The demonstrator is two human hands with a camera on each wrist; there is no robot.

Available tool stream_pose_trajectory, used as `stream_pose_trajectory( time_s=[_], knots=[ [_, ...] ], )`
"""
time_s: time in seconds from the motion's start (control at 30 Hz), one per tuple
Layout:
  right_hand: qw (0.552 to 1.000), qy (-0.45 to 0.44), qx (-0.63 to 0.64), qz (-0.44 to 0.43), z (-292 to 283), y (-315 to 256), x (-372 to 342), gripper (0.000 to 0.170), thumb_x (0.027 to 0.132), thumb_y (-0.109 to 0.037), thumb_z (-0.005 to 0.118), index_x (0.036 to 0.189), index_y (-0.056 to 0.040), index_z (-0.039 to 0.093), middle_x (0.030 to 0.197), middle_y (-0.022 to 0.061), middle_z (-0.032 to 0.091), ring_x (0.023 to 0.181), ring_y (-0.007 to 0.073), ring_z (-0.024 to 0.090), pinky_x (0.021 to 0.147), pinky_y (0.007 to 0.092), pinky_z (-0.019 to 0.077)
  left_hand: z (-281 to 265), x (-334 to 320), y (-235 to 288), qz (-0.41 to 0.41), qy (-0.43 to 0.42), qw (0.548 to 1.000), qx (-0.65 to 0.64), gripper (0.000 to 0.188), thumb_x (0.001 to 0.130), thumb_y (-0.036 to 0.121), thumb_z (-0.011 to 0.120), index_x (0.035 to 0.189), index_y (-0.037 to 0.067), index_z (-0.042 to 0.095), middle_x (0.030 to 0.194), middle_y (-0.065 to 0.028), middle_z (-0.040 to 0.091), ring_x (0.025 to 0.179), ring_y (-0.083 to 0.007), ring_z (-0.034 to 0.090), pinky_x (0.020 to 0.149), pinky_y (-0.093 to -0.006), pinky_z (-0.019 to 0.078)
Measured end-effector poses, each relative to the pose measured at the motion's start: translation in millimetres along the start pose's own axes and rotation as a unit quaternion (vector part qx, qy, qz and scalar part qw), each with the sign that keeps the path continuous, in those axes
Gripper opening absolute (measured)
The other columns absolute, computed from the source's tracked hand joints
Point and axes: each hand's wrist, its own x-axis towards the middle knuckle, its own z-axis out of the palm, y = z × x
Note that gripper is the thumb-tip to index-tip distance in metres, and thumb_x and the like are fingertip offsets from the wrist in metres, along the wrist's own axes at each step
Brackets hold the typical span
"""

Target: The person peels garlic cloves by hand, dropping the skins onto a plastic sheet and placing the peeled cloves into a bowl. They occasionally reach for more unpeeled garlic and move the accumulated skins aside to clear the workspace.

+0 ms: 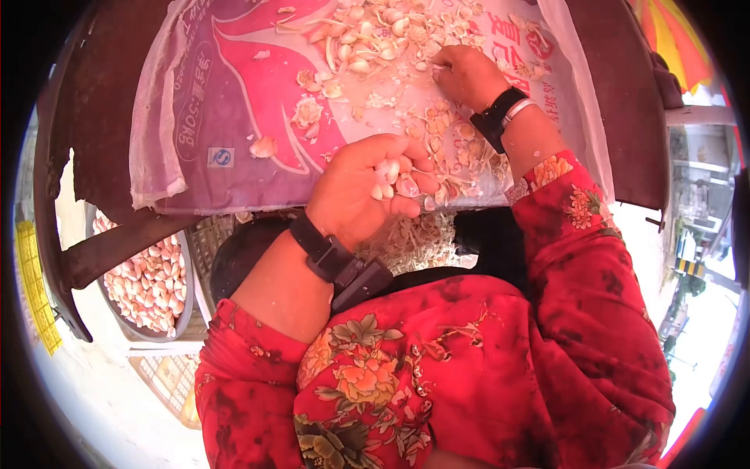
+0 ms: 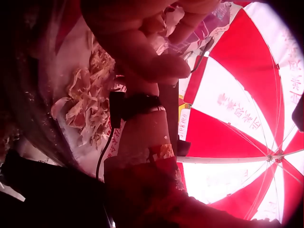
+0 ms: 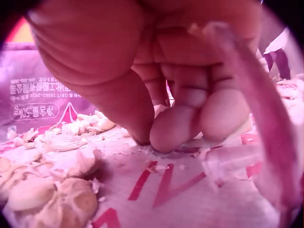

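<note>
My left hand (image 1: 367, 187) is turned palm up in the head view, its fingers curled round several peeled garlic cloves (image 1: 385, 178). One of them, nearest the fingertips, has a pinkish skin. In the left wrist view the cloves show partly between the fingers. My right hand (image 1: 471, 76) reaches down at the near edge of a heap of garlic cloves (image 1: 367, 48). Its thumb (image 3: 137, 114) and bent fingertips come together right at the sack (image 3: 156, 190), among bits of skin. I cannot tell whether it pinches anything. A garlic head (image 3: 52, 202) lies beside it.
A printed sack (image 1: 195, 94) covers the table (image 1: 637, 117). Papery garlic skins (image 1: 461, 144) are strewn across it, with broken garlic heads (image 1: 308, 113) to the left. Below left stands a basin (image 1: 148, 285) full of unpeeled cloves. A red and white umbrella (image 2: 247, 52) stands behind.
</note>
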Motion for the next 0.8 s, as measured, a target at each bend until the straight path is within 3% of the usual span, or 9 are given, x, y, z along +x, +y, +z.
stream_pose_trajectory(
  time_s=[0.13,0.23,0.37,0.47,0.6,0.7,0.8],
  knots=[
    [0.991,0.031,0.125,-0.046,-2.4,1.9,-21.0,0.023,0.076,-0.015,0.069,0.095,-0.0019,0.066,0.084,0.0142,0.066,0.077,0.0242,0.066,0.072,0.0320,0.0515,-7.0,3.9,-0.3,0.005,0.022,0.998,0.061,0.024,0.090,0.020,0.055,0.104,0.001,0.060,0.080,-0.0084,0.062,0.065,-0.0166,0.063,0.043,-0.0253,0.0452],
    [0.916,-0.047,0.382,0.113,-21.1,-34.2,-50.0,0.025,0.077,-0.011,0.072,0.097,0.0017,0.064,0.083,0.0080,0.066,0.073,0.0144,0.064,0.067,0.0258,0.0511,-8.5,6.4,-1.9,0.034,0.027,0.996,0.078,0.025,0.090,0.020,0.055,0.108,0.002,0.058,0.078,-0.0068,0.062,0.062,-0.0146,0.061,0.042,-0.0234,0.0416],
    [0.895,-0.097,0.426,0.088,-37.1,-77.4,-84.7,0.025,0.082,-0.007,0.069,0.103,0.0054,0.060,0.082,0.0071,0.066,0.072,0.0117,0.064,0.066,0.0243,0.0515,-2.8,5.8,-4.5,0.071,0.023,0.991,0.112,0.028,0.092,0.018,0.055,0.115,0.003,0.055,0.077,-0.0058,0.060,0.058,-0.0135,0.059,0.040,-0.0222,0.0382],
    [0.853,-0.093,0.513,0.028,-17.9,-81.7,-99.7,0.021,0.084,-0.004,0.065,0.102,0.0058,0.060,0.080,0.0078,0.066,0.072,0.0121,0.064,0.066,0.0247,0.0515,-1.5,2.5,-4.4,0.072,-0.008,0.989,0.127,0.028,0.092,0.016,0.054,0.117,0.002,0.054,0.077,-0.0047,0.059,0.057,-0.0123,0.058,0.039,-0.0203,0.0353],
    [0.896,-0.097,0.433,0.002,-25.8,-89.5,-113.2,0.016,0.083,0.001,0.060,0.098,0.0049,0.061,0.075,0.0078,0.066,0.072,0.0124,0.065,0.063,0.0243,0.0508,-1.7,-0.8,-9.1,0.066,-0.012,0.983,0.172,0.025,0.092,0.014,0.055,0.113,0.001,0.055,0.076,-0.0050,0.059,0.055,-0.0111,0.057,0.038,-0.0190,0.0332],
    [0.962,-0.035,0.261,-0.070,-21.8,-85.9,-120.7,0.013,0.083,0.002,0.058,0.096,0.0046,0.061,0.073,0.0071,0.065,0.069,0.0121,0.065,0.061,0.0247,0.0506,-4.8,-1.9,-14.8,0.077,-0.001,0.980,0.183,0.021,0.091,0.012,0.055,0.108,0.000,0.056,0.076,-0.0056,0.060,0.053,-0.0112,0.056,0.036,-0.0189,0.0319],
    [0.916,-0.079,0.393,0.022,-25.9,-93.2,-130.8,0.013,0.083,0.003,0.057,0.096,0.0045,0.061,0.073,0.0068,0.065,0.066,0.0130,0.065,0.059,0.0258,0.0513,-5.6,-6.1,-17.8,0.081,0.001,0.980,0.184,0.019,0.090,0.011,0.056,0.104,-0.001,0.057,0.075,-0.0067,0.061,0.051,-0.0122,0.056,0.035,-0.0191,0.0313]
  ],
)
